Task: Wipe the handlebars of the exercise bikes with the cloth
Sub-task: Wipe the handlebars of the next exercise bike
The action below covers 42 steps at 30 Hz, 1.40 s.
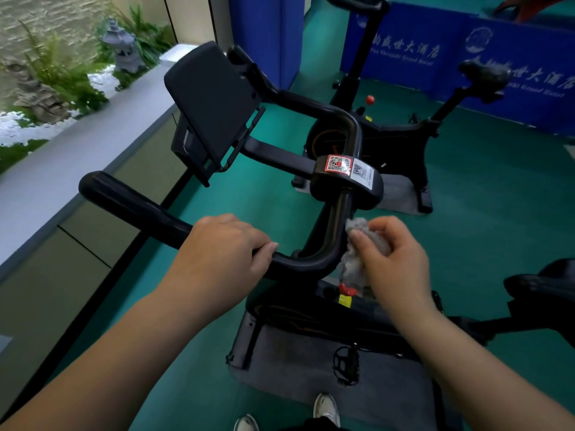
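A black looped handlebar (pixel 137 209) of the near exercise bike fills the middle of the view, with a dark screen (pixel 211 101) mounted above it. My left hand (pixel 224 247) grips the near bar just left of its bend. My right hand (pixel 392 259) holds a grey fluffy cloth (pixel 354 259) and presses it against the right side of the bar, below the clamp with two QR stickers (pixel 348 168).
A second exercise bike (pixel 401 132) stands behind on the green floor, in front of a blue banner wall (pixel 510 51). A saddle (pixel 544 284) juts in at the right. A grey window ledge (pixel 77 160) runs along the left. My shoes (pixel 325 410) show at the bottom.
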Each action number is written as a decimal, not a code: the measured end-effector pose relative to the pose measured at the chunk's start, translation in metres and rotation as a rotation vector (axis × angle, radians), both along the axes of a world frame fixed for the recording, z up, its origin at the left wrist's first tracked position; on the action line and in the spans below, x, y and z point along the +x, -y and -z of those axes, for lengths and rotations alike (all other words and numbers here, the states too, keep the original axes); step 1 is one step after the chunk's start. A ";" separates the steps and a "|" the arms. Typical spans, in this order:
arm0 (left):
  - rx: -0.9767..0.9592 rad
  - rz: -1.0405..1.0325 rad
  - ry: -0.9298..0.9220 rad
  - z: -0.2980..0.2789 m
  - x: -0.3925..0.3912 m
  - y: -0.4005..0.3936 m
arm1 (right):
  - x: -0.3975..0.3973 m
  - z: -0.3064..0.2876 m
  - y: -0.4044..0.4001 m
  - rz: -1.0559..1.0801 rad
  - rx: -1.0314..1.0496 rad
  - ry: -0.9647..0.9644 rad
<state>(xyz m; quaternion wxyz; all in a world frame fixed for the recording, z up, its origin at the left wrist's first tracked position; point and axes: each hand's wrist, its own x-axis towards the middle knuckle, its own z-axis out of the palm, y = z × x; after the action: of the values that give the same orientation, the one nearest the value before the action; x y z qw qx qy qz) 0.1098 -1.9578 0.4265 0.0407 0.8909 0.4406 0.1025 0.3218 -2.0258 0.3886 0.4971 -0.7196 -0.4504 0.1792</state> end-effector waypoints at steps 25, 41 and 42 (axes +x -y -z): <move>0.059 0.046 0.099 -0.009 -0.020 -0.005 | -0.006 -0.013 -0.012 -0.343 0.056 0.493; 0.343 -0.318 0.243 -0.036 -0.098 -0.039 | -0.081 -0.025 -0.003 -0.366 -0.021 0.610; 0.324 -0.324 0.235 -0.038 -0.101 -0.041 | -0.088 -0.026 -0.007 -0.363 -0.010 0.608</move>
<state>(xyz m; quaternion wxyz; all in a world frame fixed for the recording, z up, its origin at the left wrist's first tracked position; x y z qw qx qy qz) 0.0085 -1.9163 0.4640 -0.0686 0.7857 0.5476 0.2796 0.2343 -2.0185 0.4142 0.2970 -0.6505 -0.6976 0.0445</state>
